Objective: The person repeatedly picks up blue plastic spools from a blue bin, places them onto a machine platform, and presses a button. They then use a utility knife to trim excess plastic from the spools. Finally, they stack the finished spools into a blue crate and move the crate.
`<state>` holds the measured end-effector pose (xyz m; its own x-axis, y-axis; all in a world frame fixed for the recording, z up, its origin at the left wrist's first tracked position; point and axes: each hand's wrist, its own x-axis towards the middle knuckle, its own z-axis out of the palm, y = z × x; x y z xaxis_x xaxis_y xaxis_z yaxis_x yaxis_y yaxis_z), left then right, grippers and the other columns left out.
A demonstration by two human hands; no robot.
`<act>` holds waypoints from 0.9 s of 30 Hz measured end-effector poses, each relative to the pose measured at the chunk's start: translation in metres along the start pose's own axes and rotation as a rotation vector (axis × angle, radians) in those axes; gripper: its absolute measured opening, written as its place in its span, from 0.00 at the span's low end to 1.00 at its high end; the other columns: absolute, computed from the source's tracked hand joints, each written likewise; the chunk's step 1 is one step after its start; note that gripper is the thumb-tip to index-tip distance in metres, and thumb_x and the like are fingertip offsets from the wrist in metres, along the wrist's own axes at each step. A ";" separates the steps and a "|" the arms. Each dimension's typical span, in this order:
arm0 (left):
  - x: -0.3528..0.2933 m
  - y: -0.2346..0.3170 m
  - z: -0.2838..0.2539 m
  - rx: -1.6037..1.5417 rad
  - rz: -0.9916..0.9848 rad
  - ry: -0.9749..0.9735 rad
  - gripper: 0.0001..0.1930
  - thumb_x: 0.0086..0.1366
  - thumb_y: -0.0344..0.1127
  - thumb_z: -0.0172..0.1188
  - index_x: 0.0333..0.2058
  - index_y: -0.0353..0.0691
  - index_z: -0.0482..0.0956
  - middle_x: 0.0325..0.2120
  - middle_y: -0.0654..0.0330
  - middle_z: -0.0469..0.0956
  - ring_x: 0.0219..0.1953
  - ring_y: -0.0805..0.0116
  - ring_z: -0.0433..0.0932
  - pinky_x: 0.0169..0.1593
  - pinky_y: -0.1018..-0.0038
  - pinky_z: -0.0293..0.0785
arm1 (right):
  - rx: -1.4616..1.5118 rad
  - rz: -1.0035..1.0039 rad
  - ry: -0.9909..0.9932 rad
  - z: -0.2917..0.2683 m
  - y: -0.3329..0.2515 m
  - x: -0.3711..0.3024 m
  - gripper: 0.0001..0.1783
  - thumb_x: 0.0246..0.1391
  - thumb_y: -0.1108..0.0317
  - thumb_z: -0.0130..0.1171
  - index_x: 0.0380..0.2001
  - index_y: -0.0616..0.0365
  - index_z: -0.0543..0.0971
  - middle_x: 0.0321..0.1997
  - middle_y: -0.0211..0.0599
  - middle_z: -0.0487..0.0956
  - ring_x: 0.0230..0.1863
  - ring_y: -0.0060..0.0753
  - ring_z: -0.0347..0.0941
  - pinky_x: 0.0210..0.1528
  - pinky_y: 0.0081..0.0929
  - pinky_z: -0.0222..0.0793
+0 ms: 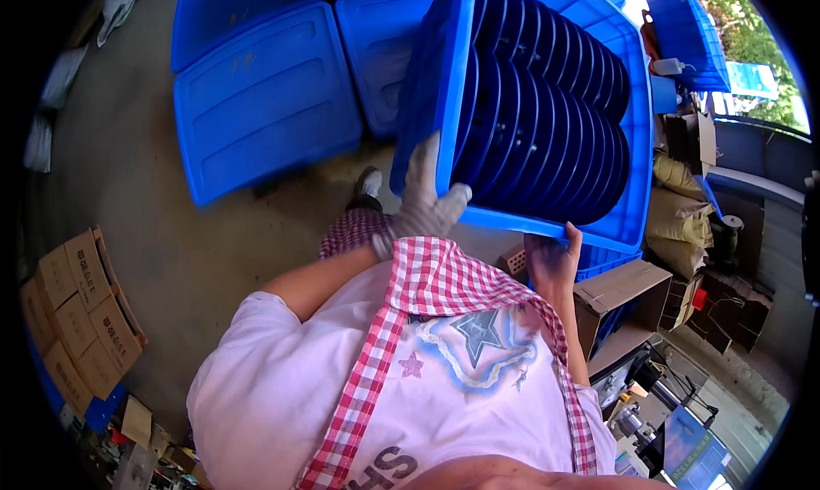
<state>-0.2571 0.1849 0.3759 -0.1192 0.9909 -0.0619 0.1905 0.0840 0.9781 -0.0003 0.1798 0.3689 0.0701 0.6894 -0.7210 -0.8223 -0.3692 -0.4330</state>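
Note:
In front of me is a tilted blue plastic crate (433, 71), filled with two rows of dark, round, disc-like pieces (547, 144) standing on edge. My left hand (427, 195), in a grey glove, grips the crate's near left corner, its thumb over the rim and its fingers along the outer side wall. My right hand (553, 261), which looks bare, holds the near rim further right; its thumb shows at the edge, while the other fingers are partly hidden under the crate.
Large lidded blue bins (265, 97) stand on the floor at left. Flattened cardboard boxes (81, 311) lie further left. To the right are an open cardboard box (619, 289), tan sacks (679, 225) and stacked blue crates (688, 37). Equipment (636, 422) sits at lower right.

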 end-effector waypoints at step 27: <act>0.243 -0.056 -0.097 0.000 -0.172 0.287 0.51 0.49 0.38 0.61 0.65 0.34 0.37 0.56 0.31 0.56 0.55 0.36 0.66 0.56 0.55 0.68 | -0.682 -0.276 0.082 0.138 0.040 0.146 0.19 0.59 0.67 0.45 0.53 0.57 0.69 0.48 0.40 0.76 0.45 0.36 0.76 0.44 0.35 0.76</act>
<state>-0.3916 0.4111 0.3253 -0.4192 0.8924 -0.1670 0.1443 0.2471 0.9582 -0.1015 0.3518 0.3211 0.2876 0.7742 -0.5638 -0.2371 -0.5128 -0.8251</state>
